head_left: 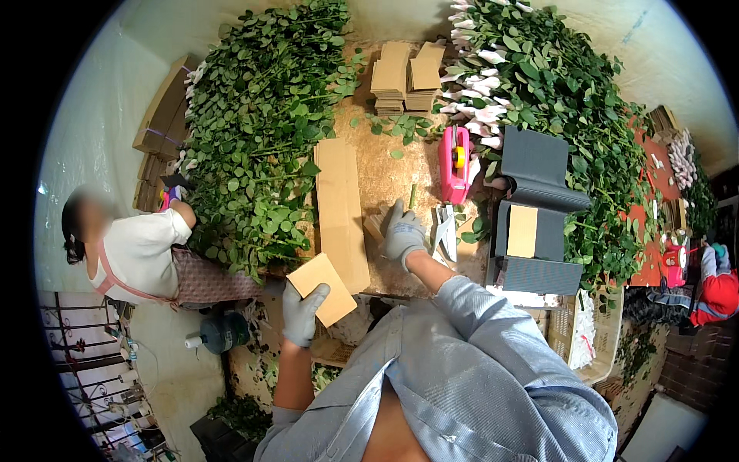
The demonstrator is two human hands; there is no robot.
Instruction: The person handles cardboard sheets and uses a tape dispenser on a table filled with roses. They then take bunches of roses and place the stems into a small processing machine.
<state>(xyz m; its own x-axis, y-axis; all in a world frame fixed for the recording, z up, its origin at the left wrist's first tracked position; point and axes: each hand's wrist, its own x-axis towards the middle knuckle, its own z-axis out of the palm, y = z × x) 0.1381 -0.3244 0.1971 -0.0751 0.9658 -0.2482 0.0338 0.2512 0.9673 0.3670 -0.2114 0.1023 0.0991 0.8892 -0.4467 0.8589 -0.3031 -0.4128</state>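
A square piece of brown cardboard [323, 289] sits in the gloved left hand [302, 309], fingers closed on its lower edge with the thumb on top; it is held tilted, just off the near edge of the surface [385, 173]. The gloved right hand [402, 233] rests palm-down on the surface, fingers spread over a small stack of cardboard pieces [375, 227]; whether it grips anything cannot be told.

Just left of the right hand, a long cardboard sheet [341, 212] lies flat, running away from the person. Just right of the same hand lies a pair of pale shears [445, 229], and beyond them stands a pink tape dispenser [456, 163] holding a yellow roll. Stacks of cut cardboard [404, 77] occupy the far end of the surface, with loose leaves scattered before them.

A large heap of leafy green stems [262, 123] covers the left side of the surface. A second heap of stems with pale flower buds [531, 85] covers the right side. Against this heap lie dark grey folded boxes [539, 177], one with a tan card [523, 231] inside it.

At far left, a person in a white top [138, 250] reaches into the left heap. At far right, a person in red [716, 292] is partly visible.
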